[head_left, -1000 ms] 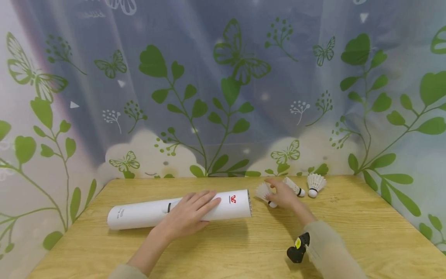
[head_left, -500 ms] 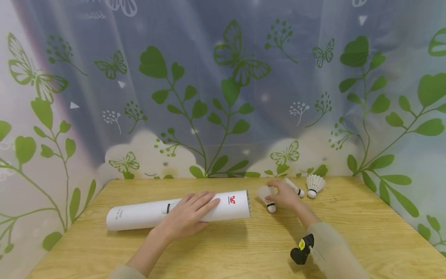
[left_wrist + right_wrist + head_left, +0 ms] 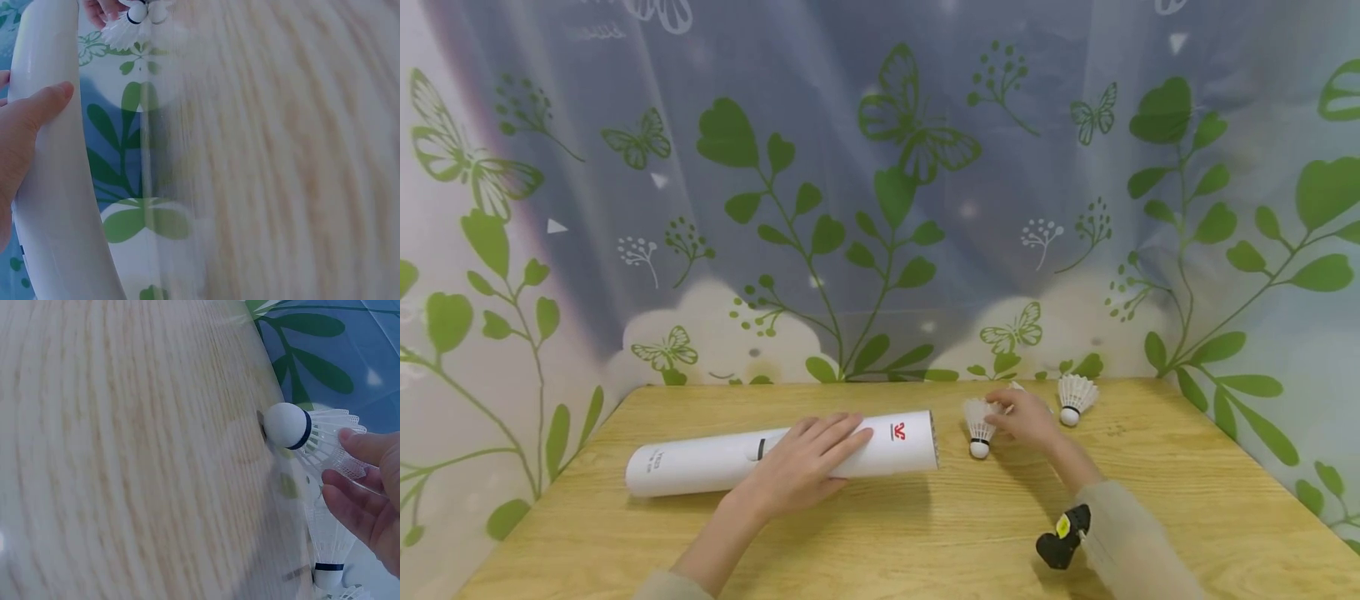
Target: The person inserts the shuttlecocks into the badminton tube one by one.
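My left hand (image 3: 808, 458) lies over a long white shuttlecock tube (image 3: 700, 462) that rests on the table, thumb on its near side. The tube's right end faces the shuttlecocks. In the left wrist view, the thumb (image 3: 53, 103) presses the tube wall. At the right, thumb and fingers of my right hand (image 3: 1030, 419) are at the feather skirt of a white shuttlecock (image 3: 980, 429), its cork down toward the table. The right wrist view has that shuttlecock (image 3: 300, 428) with the thumb over its skirt and fingers on the other side.
Another shuttlecock (image 3: 1077, 398) lies at the back right of the wooden table (image 3: 865, 550). One more is mostly hidden behind my right hand; the right wrist view shows a shuttlecock (image 3: 331, 544) below it. A leaf-printed curtain (image 3: 820, 208) closes off the back.
My right hand has shifted right a little. The nearest shuttlecock has turned so its cork points toward me, its skirt swinging right. My left hand and the tube stay in place.
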### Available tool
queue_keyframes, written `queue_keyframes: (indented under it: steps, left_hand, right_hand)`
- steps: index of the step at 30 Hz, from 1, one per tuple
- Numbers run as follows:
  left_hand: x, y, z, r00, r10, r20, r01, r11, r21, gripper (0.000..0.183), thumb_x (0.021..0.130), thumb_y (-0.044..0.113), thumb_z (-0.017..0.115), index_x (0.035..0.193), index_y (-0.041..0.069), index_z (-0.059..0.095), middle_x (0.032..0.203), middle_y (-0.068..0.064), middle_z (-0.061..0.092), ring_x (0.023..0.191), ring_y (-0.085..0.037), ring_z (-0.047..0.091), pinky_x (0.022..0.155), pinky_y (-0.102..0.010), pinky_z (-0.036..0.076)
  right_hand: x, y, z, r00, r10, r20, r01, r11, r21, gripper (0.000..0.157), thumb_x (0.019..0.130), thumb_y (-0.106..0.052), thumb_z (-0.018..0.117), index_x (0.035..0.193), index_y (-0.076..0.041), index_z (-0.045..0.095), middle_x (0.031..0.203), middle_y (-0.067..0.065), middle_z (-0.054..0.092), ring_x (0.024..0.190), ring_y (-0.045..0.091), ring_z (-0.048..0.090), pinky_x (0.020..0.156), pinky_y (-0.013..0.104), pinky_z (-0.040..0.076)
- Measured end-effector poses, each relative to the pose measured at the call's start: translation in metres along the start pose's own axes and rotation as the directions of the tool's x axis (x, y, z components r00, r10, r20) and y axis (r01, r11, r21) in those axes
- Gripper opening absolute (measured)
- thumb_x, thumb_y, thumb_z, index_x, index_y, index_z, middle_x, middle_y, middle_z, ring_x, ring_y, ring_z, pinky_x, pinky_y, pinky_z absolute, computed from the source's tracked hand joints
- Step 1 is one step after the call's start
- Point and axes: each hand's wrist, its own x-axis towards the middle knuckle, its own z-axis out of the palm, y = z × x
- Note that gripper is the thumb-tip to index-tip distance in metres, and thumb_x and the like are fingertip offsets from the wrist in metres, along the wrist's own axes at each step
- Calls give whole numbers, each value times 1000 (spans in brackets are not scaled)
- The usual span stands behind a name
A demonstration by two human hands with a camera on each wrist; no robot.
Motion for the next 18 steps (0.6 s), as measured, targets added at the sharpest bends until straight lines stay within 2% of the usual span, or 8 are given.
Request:
queue_keyframes:
  steps: [7,12,18]
  left_hand:
    - [0,-1,1,1000,1,-14,-1,1000,-6,86,64,29,86,136,6,46,135,-12,51,118,-27,52,88,-41,49]
    - [-2,-1,2,1000,3,-9,-3,1000,-9,86,63,29,86,136,6,46,135,-12,51,118,-27,51,88,-42,49]
    - [-2,-1,1,1000,-6,1,6,1000,-6,85,65,30,85,137,6,45,136,-12,50,119,-27,51,88,-42,49]
  right_hand:
    - [-4,4,-11,997,-72,-6,71,993,-94,30,87,-11,65,112,5,63,87,13,66,73,20,60,57,29,49]
    - [-10,5,-13,999,-50,9,50,998,-23,26,87,-7,64,108,8,63,82,11,67,68,17,60,56,29,50]
    - [-19,3,-18,999,-47,22,46,997,63,23,86,-4,63,105,9,63,81,12,67,68,23,61,58,34,52]
